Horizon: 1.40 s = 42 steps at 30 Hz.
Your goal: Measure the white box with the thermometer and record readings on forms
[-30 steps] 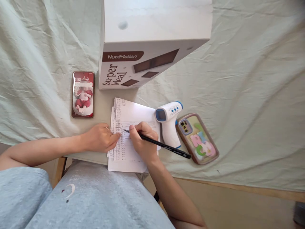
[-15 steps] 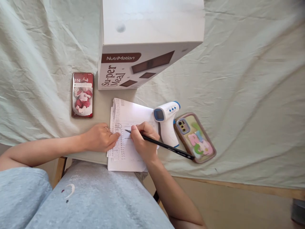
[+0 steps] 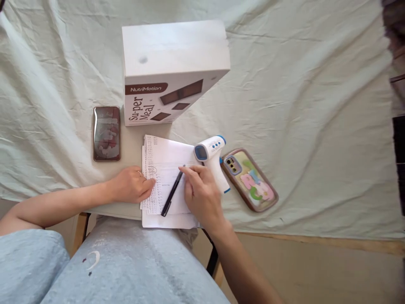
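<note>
A stack of printed papers lies at the table's near edge, with a small circle drawn among its left-hand columns. My left hand rests over the stack's left edge, fingers curled and the index fingertip pressed on the sheet. A black pen lies slantwise across the papers. My right hand hovers just right of it, index finger stretched towards the pen's upper end; whether they touch I cannot tell. The thumb is apart, and the other fingers are bent. Beside this hand is a white and blue infrared thermometer.
A phone with a dimmed screen lies at left. Behind the papers stands a tall white NutriMotion box. Another phone, in a colourful case, lies right of the thermometer. A wrinkled pale cloth covers the table.
My right hand has let go of the pen, which now lies on the papers. The left phone's screen has dimmed. The view has shifted, showing more of the box's top.
</note>
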Each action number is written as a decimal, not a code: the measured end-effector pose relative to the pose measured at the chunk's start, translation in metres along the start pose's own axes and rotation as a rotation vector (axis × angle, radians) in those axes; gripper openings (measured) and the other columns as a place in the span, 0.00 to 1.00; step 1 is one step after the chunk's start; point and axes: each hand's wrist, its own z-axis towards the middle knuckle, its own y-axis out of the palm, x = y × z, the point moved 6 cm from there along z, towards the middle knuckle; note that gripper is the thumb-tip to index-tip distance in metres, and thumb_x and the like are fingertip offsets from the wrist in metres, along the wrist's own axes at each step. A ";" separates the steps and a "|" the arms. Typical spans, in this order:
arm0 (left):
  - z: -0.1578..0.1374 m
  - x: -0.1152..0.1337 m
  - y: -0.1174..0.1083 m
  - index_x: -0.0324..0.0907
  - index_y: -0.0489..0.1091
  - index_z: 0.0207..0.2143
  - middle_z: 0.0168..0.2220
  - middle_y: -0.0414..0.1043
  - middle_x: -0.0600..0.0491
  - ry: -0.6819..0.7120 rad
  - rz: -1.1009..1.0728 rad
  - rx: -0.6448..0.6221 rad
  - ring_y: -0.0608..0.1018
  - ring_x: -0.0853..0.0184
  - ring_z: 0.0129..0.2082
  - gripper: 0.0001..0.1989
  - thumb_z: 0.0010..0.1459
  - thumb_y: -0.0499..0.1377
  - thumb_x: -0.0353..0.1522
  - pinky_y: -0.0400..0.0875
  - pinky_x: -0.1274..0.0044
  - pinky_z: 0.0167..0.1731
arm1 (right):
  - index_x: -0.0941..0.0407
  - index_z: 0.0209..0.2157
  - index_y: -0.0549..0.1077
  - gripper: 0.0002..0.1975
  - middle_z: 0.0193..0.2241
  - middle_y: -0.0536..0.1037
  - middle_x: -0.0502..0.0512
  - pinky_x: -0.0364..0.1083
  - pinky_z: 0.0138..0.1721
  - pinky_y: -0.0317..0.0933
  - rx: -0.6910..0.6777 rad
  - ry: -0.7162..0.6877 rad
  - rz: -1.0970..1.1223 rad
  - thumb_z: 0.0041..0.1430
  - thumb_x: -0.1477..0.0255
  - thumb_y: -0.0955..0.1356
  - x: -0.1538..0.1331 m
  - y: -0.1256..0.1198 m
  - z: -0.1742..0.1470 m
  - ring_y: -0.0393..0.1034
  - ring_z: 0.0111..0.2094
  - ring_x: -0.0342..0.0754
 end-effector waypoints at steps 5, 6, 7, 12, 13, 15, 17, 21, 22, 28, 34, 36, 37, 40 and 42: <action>0.009 -0.007 -0.026 0.40 0.69 0.34 0.18 0.69 0.59 -0.071 -0.144 0.197 0.70 0.73 0.17 0.06 0.59 0.52 0.25 0.66 0.77 0.24 | 0.54 0.48 0.74 0.21 0.39 0.71 0.60 0.52 0.43 0.67 -0.051 0.007 0.088 0.61 0.83 0.57 -0.004 0.005 -0.002 0.68 0.42 0.51; 0.010 -0.012 -0.035 0.41 0.68 0.36 0.20 0.69 0.59 -0.132 -0.192 0.262 0.70 0.73 0.19 0.06 0.58 0.53 0.25 0.67 0.77 0.25 | 0.54 0.48 0.74 0.20 0.38 0.71 0.59 0.51 0.42 0.68 -0.049 0.021 0.107 0.62 0.82 0.57 -0.005 0.003 -0.003 0.68 0.40 0.51; 0.011 -0.019 -0.045 0.43 0.68 0.38 0.23 0.70 0.58 -0.215 -0.235 0.334 0.71 0.72 0.22 0.08 0.58 0.53 0.25 0.68 0.77 0.27 | 0.53 0.47 0.74 0.20 0.37 0.71 0.59 0.51 0.41 0.68 -0.048 0.037 0.125 0.62 0.81 0.58 -0.006 0.001 -0.003 0.68 0.39 0.50; 0.010 -0.076 -0.086 0.50 0.55 0.58 0.56 0.63 0.47 -0.567 -0.297 0.578 0.69 0.60 0.56 0.29 0.56 0.61 0.35 0.70 0.69 0.48 | 0.53 0.44 0.75 0.15 0.31 0.73 0.55 0.48 0.34 0.67 -0.065 0.066 0.231 0.64 0.77 0.60 -0.010 -0.011 -0.007 0.70 0.33 0.47; 0.013 -0.091 -0.089 0.51 0.52 0.60 0.61 0.57 0.46 -0.595 -0.306 0.548 0.63 0.56 0.62 0.36 0.53 0.65 0.37 0.67 0.66 0.53 | 0.53 0.44 0.75 0.14 0.31 0.73 0.54 0.47 0.34 0.67 -0.072 0.062 0.250 0.64 0.77 0.60 -0.011 -0.012 -0.008 0.70 0.32 0.47; 0.020 -0.125 -0.092 0.50 0.49 0.62 0.65 0.51 0.45 -0.617 -0.356 0.495 0.53 0.51 0.68 0.47 0.44 0.71 0.40 0.61 0.61 0.60 | 0.53 0.43 0.75 0.14 0.30 0.73 0.54 0.46 0.33 0.66 -0.088 0.043 0.280 0.64 0.78 0.60 -0.012 -0.013 -0.010 0.70 0.32 0.46; 0.027 -0.158 -0.087 0.46 0.52 0.61 0.64 0.54 0.44 -0.640 -0.477 0.434 0.53 0.48 0.68 0.50 0.39 0.73 0.40 0.56 0.58 0.63 | 0.52 0.44 0.75 0.15 0.31 0.73 0.54 0.46 0.33 0.67 -0.109 0.019 0.287 0.65 0.78 0.60 -0.014 -0.012 -0.011 0.71 0.33 0.47; 0.039 -0.193 -0.064 0.39 0.62 0.52 0.51 0.69 0.45 -0.711 -0.641 0.270 0.68 0.48 0.59 0.46 0.30 0.76 0.40 0.61 0.56 0.60 | 0.54 0.48 0.72 0.15 0.34 0.75 0.56 0.48 0.37 0.68 -0.174 -0.013 0.270 0.65 0.78 0.60 -0.015 -0.005 -0.014 0.72 0.37 0.49; 0.041 -0.193 -0.061 0.39 0.64 0.49 0.48 0.71 0.46 -0.728 -0.638 0.275 0.71 0.50 0.55 0.44 0.28 0.76 0.40 0.64 0.58 0.58 | 0.55 0.49 0.72 0.15 0.35 0.76 0.56 0.48 0.37 0.68 -0.181 -0.011 0.266 0.65 0.78 0.60 -0.015 -0.003 -0.014 0.72 0.37 0.50; 0.044 -0.146 -0.070 0.40 0.65 0.43 0.42 0.75 0.48 -0.807 -0.824 0.646 0.78 0.57 0.46 0.32 0.44 0.68 0.51 0.75 0.67 0.45 | 0.55 0.49 0.70 0.14 0.33 0.76 0.56 0.48 0.37 0.68 -0.187 0.011 0.243 0.65 0.77 0.60 -0.012 0.004 -0.013 0.72 0.35 0.50; 0.029 -0.092 -0.043 0.42 0.60 0.50 0.45 0.75 0.46 -0.871 -1.075 0.531 0.81 0.61 0.42 0.25 0.59 0.55 0.50 0.78 0.70 0.39 | 0.55 0.49 0.71 0.14 0.32 0.76 0.56 0.49 0.36 0.68 -0.164 0.027 0.248 0.65 0.75 0.60 -0.009 0.006 -0.015 0.72 0.35 0.51; 0.020 -0.088 -0.033 0.45 0.54 0.56 0.49 0.74 0.46 -0.850 -1.057 0.525 0.80 0.62 0.44 0.27 0.61 0.54 0.49 0.78 0.71 0.38 | 0.55 0.50 0.71 0.15 0.32 0.76 0.56 0.50 0.36 0.68 -0.167 0.035 0.241 0.65 0.74 0.59 -0.008 0.007 -0.015 0.72 0.35 0.51; 0.017 -0.088 -0.028 0.47 0.52 0.58 0.50 0.73 0.46 -0.837 -1.051 0.517 0.80 0.62 0.44 0.28 0.61 0.53 0.49 0.79 0.72 0.37 | 0.55 0.50 0.70 0.15 0.33 0.76 0.56 0.50 0.36 0.68 -0.172 0.039 0.234 0.65 0.74 0.59 -0.008 0.008 -0.015 0.72 0.35 0.51; 0.009 -0.095 -0.017 0.50 0.50 0.61 0.52 0.72 0.48 -0.843 -1.076 0.510 0.80 0.62 0.44 0.29 0.61 0.54 0.48 0.79 0.72 0.36 | 0.55 0.51 0.70 0.15 0.33 0.75 0.56 0.50 0.36 0.68 -0.182 0.045 0.229 0.66 0.74 0.59 -0.010 0.008 -0.015 0.72 0.35 0.51; 0.004 -0.100 -0.012 0.50 0.52 0.60 0.53 0.72 0.48 -0.887 -1.127 0.535 0.80 0.62 0.44 0.30 0.60 0.55 0.48 0.79 0.72 0.36 | 0.55 0.50 0.70 0.14 0.33 0.75 0.56 0.49 0.36 0.68 -0.170 0.044 0.256 0.66 0.74 0.60 -0.012 0.006 -0.016 0.72 0.35 0.50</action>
